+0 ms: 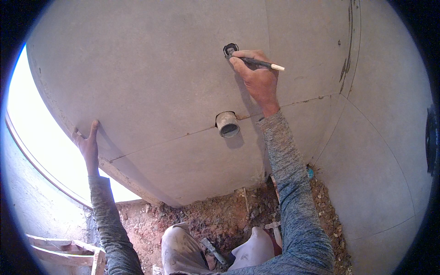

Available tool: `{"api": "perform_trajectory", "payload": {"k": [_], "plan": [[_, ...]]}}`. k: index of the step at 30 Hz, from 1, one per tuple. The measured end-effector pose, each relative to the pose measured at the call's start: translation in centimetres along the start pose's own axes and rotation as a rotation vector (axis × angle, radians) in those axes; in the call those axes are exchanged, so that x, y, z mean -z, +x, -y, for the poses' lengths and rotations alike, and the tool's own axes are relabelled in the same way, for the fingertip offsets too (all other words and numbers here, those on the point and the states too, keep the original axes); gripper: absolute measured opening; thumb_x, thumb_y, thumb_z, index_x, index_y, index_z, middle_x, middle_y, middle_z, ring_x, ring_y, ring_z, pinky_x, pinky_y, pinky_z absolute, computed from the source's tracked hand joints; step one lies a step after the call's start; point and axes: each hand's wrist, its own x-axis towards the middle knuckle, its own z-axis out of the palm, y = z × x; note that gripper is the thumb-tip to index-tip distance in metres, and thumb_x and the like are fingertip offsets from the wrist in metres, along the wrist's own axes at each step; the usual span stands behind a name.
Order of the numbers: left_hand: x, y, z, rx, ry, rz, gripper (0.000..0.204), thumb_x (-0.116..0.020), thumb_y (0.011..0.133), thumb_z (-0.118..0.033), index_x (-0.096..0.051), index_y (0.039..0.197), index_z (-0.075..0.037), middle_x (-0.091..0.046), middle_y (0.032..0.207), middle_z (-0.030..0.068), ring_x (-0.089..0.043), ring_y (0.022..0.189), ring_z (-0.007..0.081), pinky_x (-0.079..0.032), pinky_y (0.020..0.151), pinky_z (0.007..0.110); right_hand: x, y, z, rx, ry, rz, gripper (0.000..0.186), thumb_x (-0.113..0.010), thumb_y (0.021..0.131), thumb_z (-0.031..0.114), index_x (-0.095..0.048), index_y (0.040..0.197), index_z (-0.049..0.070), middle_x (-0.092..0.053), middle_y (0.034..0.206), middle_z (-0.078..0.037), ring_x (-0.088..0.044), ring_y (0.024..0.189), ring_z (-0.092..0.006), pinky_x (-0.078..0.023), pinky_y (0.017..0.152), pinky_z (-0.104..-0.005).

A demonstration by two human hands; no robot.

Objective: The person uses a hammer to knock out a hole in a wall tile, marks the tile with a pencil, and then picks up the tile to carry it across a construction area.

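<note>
Grey wall (160,82) ahead. Right hand (259,82), fingers pinched; left hand (88,144) part-open, thumb splayed at wall's edge. Pipe stub (227,123) below right hand. Slim dark tool (264,64), pale-ended, gripped in right hand; dark hole (230,48) just beyond fingertips.

From the right hand (260,82), flat wall (151,73) leaves passage toward nine o'clock, with the left hand (87,143) at eight. At seven o'clock the pipe (228,121) juts out (a hand could skirt its nine-o'clock side). The right forearm (288,169) blocks between five and six; the side wall (385,151) bounds four o'clock.
</note>
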Motion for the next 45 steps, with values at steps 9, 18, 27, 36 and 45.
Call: {"api": "perform_trajectory", "payload": {"k": [9,18,27,36,45], "plan": [[0.0,0.1,0.3,0.011,0.027,0.008,0.113,-0.069,0.063,-0.066,-0.023,0.135,0.007,-0.024,0.135,0.031,-0.027,0.127,0.0445,-0.029,0.102,0.055,-0.2,0.2,0.5,-0.094,0.11,-0.022,0.014,-0.071,0.078,0.013,-0.069,0.09,0.006,-0.066,0.091,-0.006,-0.063,0.08,-0.0111,-0.052,0.068,-0.0231],[0.0,0.2,0.2,0.013,0.044,0.003,0.11,-0.07,0.064,-0.064,-0.023,0.134,0.006,-0.025,0.134,0.0308,-0.027,0.127,0.0453,-0.03,0.102,0.055,-0.3,0.4,1.0,-0.036,0.055,-0.024,0.015,-0.071,0.079,0.016,-0.07,0.09,0.007,-0.066,0.091,-0.006,-0.063,0.08,-0.0121,-0.052,0.069,-0.0233],[0.1,0.2,0.1,0.01,0.015,0.005,0.109,-0.071,0.064,-0.063,-0.024,0.134,0.006,-0.025,0.133,0.0307,-0.03,0.124,0.0451,-0.031,0.101,0.054,-0.2,0.3,0.2,-0.002,0.001,-0.018,0.014,-0.071,0.078,0.016,-0.07,0.088,0.006,-0.066,0.087,-0.005,-0.062,0.077,-0.0107,-0.051,0.068,-0.023],[0.2,-0.2,-0.7,0.004,-0.012,0.004,0.109,-0.072,0.063,-0.063,-0.024,0.134,0.005,-0.026,0.133,0.0302,-0.028,0.126,0.044,-0.028,0.103,0.053,0.2,0.2,-0.1,0.006,-0.055,0.003,0.01,-0.069,0.079,0.013,-0.068,0.085,0.006,-0.065,0.084,-0.003,-0.061,0.072,-0.0085,-0.051,0.063,-0.0227],[0.4,-0.2,-0.6,-0.002,-0.015,0.018,0.109,-0.071,0.064,-0.062,-0.024,0.134,0.007,-0.024,0.134,0.0301,-0.026,0.128,0.0442,-0.026,0.103,0.054,0.6,0.0,0.7,-0.075,0.008,0.006,0.008,-0.069,0.078,0.012,-0.068,0.083,0.005,-0.065,0.082,-0.003,-0.061,0.07,-0.009,-0.05,0.062,-0.0231]]}}
